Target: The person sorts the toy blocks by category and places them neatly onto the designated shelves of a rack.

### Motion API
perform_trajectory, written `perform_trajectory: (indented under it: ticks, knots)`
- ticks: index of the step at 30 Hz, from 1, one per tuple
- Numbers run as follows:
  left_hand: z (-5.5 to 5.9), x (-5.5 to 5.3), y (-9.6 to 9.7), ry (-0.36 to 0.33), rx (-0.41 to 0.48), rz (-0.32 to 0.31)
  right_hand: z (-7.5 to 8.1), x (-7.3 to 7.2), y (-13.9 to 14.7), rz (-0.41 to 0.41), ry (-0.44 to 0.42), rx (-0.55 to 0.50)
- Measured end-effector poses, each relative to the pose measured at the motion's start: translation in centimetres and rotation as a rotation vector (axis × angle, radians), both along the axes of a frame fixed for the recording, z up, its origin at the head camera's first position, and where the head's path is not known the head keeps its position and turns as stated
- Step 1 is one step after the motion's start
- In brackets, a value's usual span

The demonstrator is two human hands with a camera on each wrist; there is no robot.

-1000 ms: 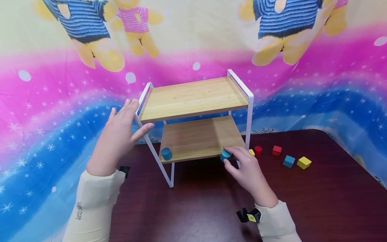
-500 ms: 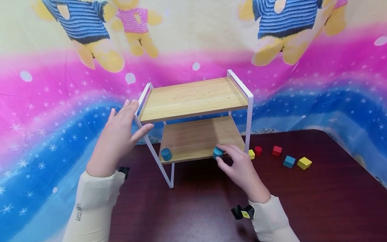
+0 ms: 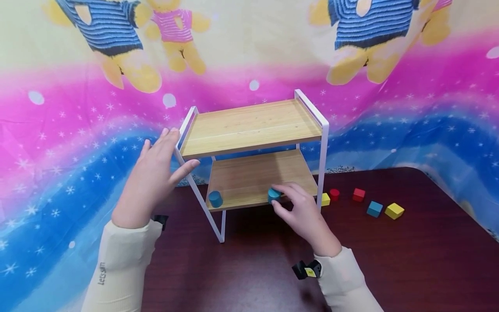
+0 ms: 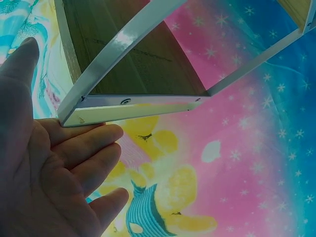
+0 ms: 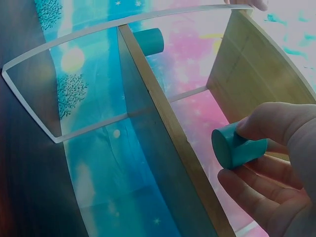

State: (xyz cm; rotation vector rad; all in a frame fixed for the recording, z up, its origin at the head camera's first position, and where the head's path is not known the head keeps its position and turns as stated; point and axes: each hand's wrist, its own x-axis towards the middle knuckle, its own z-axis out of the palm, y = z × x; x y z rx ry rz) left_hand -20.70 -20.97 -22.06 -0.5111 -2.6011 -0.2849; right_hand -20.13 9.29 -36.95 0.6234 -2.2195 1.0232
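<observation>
Backdrop [image 3: 58, 130]: a bright cloth with cartoon bears, pink and blue bands and stars hangs behind the desk.
Desk [image 3: 409, 260]: dark reddish-brown top that carries the rack and the loose blocks.
Rack [image 3: 249, 125]: white metal frame with two wooden shelves, standing at the desk's far edge, front toward the person.
Left hand [image 3: 153, 177]: spread wide with straight fingers, flat against the rack's left upright; the left wrist view shows the fingers [image 4: 84, 143] just beneath the frame's corner, gripping nothing.
Right hand [image 3: 302, 210]: at the front edge of the lower shelf, thumb and fingers pinching the teal cylinder.
Teal cylinder [image 3: 274, 194]: held in the right hand at the front of the lower shelf, near its middle; whether it touches the board cannot be told. The right wrist view shows it [image 5: 237, 145] tipped sideways in the grip.
Second teal cylinder [image 3: 215, 198]: upright on the lower shelf's front left corner, well apart from the held one.
Loose blocks: right of the rack on the desk lie a yellow block [image 3: 325, 199], a red cylinder [image 3: 334, 193], a red cube [image 3: 358, 194], a blue cube [image 3: 374, 209] and a yellow cube [image 3: 394, 211].
</observation>
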Motion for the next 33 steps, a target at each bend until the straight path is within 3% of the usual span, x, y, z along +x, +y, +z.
perform_trajectory:
  ticks: [33]
  knots:
    - [0.0,0.2,0.1,0.006,-0.001,-0.004,1.4,-1.5,-2.4,0.077,-0.032,0.006]
